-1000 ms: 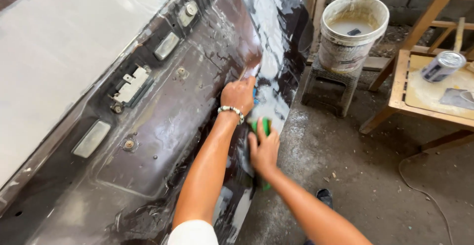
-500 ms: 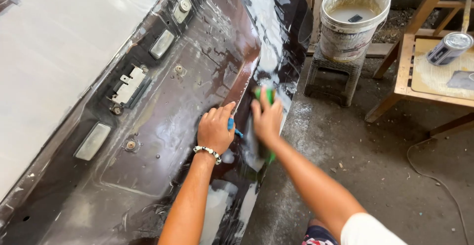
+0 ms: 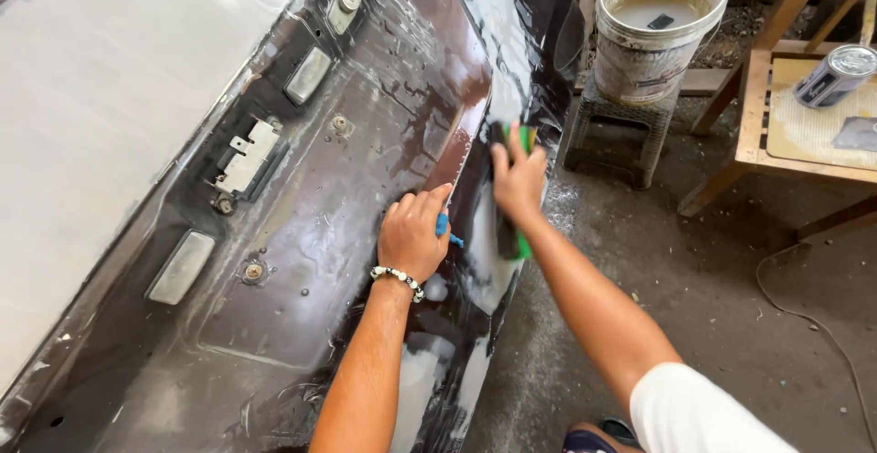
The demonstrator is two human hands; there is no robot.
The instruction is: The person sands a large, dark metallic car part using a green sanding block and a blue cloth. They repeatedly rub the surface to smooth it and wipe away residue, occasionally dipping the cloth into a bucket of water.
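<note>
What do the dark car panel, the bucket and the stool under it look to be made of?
Car panel: probably painted sheet metal, dark brown, wet and glossy with pale sanding smears; pressed recesses and bolts suggest metal. Bucket: looks like white plastic, stained and dull, holding cloudy water. Stool: likely grey moulded plastic, with a lattice-patterned side. The right hand presses a green block, seemingly foam or rubber.

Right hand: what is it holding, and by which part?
The right hand presses a green and black sanding block flat against the wet car panel, gripping its upper part. The left hand holds a small blue object.
</note>
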